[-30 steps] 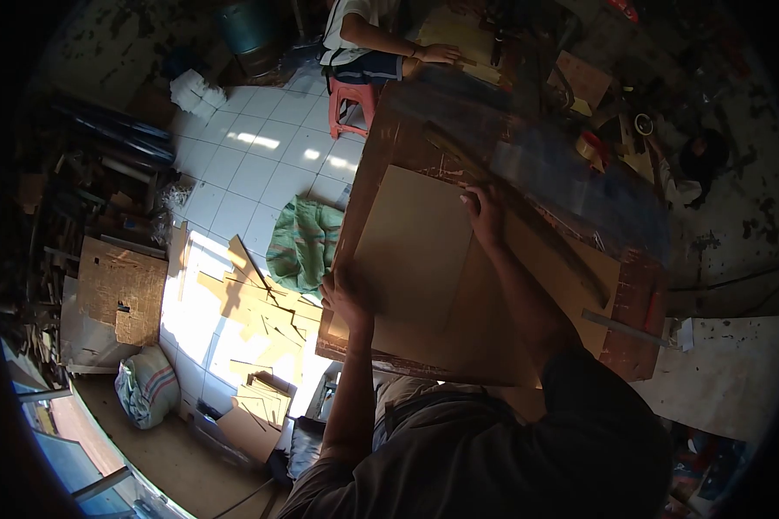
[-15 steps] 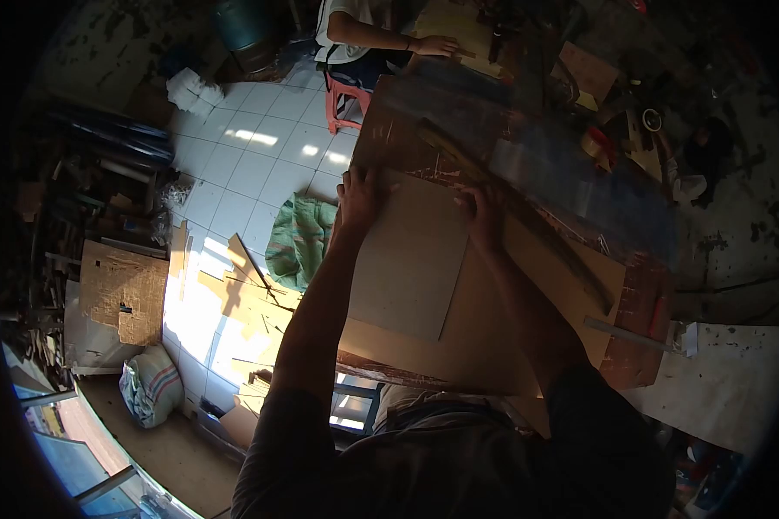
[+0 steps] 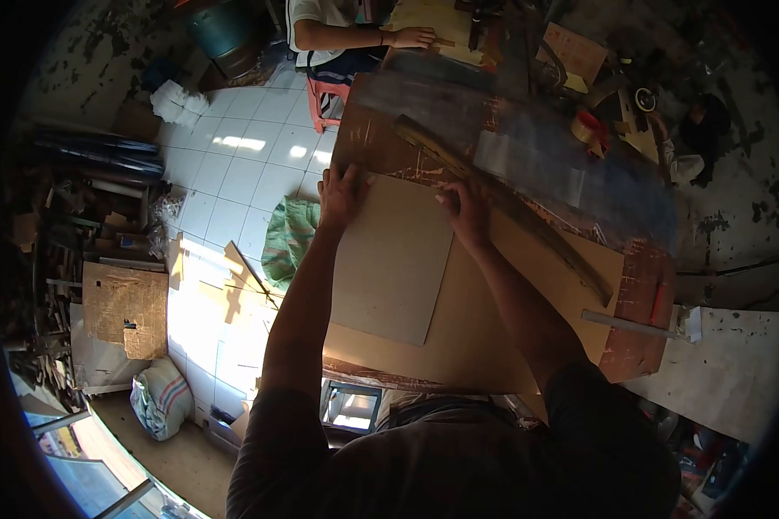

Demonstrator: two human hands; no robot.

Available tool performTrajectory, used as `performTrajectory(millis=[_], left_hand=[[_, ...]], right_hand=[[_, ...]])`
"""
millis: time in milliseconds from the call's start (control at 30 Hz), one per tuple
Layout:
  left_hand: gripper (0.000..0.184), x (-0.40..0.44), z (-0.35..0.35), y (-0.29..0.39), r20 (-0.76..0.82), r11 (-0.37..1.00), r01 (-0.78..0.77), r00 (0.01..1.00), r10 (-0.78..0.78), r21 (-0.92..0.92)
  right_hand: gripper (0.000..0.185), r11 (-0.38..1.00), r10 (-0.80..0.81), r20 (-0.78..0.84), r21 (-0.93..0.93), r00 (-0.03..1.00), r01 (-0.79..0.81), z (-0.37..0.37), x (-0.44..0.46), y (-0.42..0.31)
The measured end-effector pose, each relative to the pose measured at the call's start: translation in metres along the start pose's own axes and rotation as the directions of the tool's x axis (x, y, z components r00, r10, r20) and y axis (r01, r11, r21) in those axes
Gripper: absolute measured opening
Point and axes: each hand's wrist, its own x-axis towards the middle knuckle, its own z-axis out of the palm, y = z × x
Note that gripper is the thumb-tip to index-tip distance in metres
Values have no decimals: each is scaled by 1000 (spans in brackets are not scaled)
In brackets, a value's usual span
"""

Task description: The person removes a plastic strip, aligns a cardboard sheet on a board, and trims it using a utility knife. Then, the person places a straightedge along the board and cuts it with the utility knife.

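Though apart, both hands (image 3: 341, 199) loosely curled at the cardboard sheet's (image 3: 391, 268) far corners, arms (image 3: 300, 303) outstretched, grip unclear.

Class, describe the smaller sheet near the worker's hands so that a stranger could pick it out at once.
Start at the reddish-brown table, then find the large tan sheet spread on it. On that lies the smaller sheet, its far corners by the worker's left hand and right hand. It looks greyer and narrower than the sheet beneath.
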Motion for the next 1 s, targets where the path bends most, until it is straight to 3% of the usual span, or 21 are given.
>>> performTrajectory(millis=[267,533,667,733,933,1000], left_hand=[[36,-2,9,-3,-120,998,7,993,-13,-56],[33,0,4,-4,-78,999,33,996,-36,-31],[29,1,4,-1,-67,999,44,997,-45,-7],[31,0,5,-4,-83,1000,22,996,-22,2],[30,0,13,-7,-81,1000,20,997,-20,-8],[31,0,16,-7,-167,1000,-8,986,8,1]], right_hand=[[23,998,2,-94,59,996,4,3,-1,3],[21,970,27,87,238,996,-47,-5,-2,17],[21,982,-47,-4,184,999,47,-14,-4,16],[22,998,9,72,-67,997,-4,-20,-8,17],[20,1000,-14,18,-24,1000,15,-24,-10,20],[18,1000,25,23,-5,999,-25,-22,-10,20]])
